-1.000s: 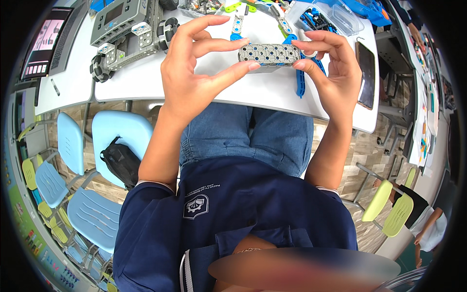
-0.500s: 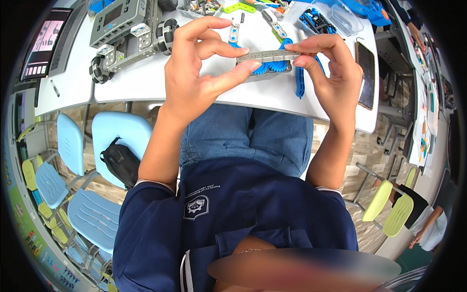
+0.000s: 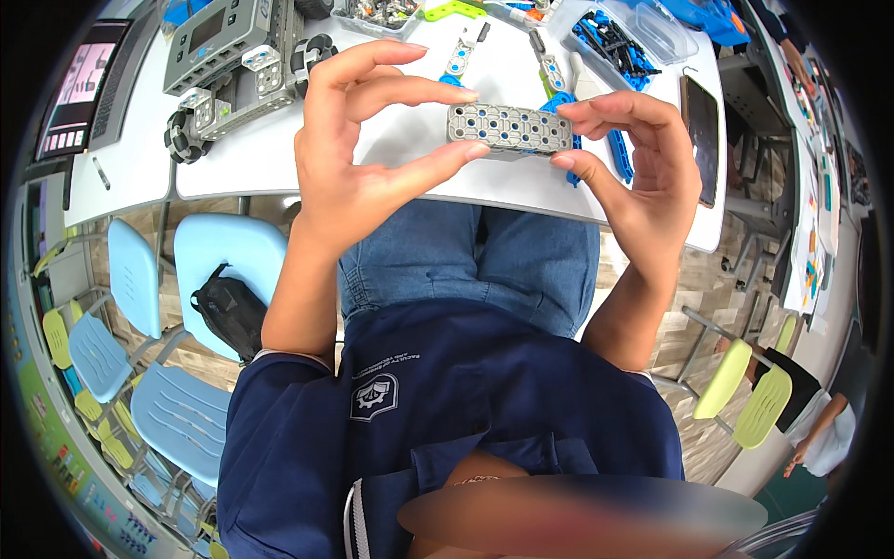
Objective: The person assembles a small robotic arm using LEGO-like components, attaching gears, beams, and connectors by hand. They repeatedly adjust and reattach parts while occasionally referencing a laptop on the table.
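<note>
A grey perforated building plate (image 3: pixel 509 129) is held above the near table edge, its broad face full of holes turned up. My left hand (image 3: pixel 358 149) grips its left end between thumb and index finger, the other fingers raised. My right hand (image 3: pixel 643 154) pinches the right end the same way. Two jointed arms, a left one (image 3: pixel 459 58) and a right one (image 3: pixel 549 65), extend beyond the plate, with blue parts at their bases. Whether they are joined to the plate is hidden. A blue beam (image 3: pixel 620 156) shows behind my right hand.
A grey wheeled robot (image 3: pixel 242 79) stands at the left, beside a laptop (image 3: pixel 116 79). Parts bins (image 3: pixel 377 17) and a transparent box of black and blue pieces (image 3: pixel 615 51) sit farther back. A phone (image 3: pixel 698 130) lies at the right edge. Blue chairs (image 3: pixel 233 252) stand at the left.
The grey plate has tipped from edge-on to showing its holed face, now covering the blue gears seen before. Both hands still hold its ends; my left hand has shifted slightly left and down.
</note>
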Motion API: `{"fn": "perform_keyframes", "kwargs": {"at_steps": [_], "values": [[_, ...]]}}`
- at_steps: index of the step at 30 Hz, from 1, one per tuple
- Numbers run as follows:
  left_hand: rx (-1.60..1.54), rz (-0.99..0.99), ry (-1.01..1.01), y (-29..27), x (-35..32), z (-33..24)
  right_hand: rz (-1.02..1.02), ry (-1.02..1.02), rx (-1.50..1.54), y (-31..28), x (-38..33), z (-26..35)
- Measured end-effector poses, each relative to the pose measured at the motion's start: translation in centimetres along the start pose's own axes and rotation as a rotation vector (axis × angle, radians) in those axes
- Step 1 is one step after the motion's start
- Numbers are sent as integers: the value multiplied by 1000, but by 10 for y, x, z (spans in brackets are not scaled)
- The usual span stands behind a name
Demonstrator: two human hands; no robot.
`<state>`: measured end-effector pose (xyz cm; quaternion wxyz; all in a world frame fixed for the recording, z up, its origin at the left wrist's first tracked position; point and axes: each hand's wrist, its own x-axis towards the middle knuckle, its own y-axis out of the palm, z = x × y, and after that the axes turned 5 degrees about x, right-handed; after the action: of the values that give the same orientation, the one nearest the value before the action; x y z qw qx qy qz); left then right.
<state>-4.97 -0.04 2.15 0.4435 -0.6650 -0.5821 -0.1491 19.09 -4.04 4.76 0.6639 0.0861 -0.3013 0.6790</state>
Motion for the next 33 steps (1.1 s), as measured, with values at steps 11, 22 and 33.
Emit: {"fn": "perform_keyframes", "kwargs": {"at_steps": [11,22,33], "values": [[14,25,-48,2,-4,3,16,-26,39,0,-1,-6],[10,21,-40,2,-1,2,21,-11,31,-1,0,-3],[14,22,-31,2,-4,5,61,-98,-219,-3,2,4]]}}
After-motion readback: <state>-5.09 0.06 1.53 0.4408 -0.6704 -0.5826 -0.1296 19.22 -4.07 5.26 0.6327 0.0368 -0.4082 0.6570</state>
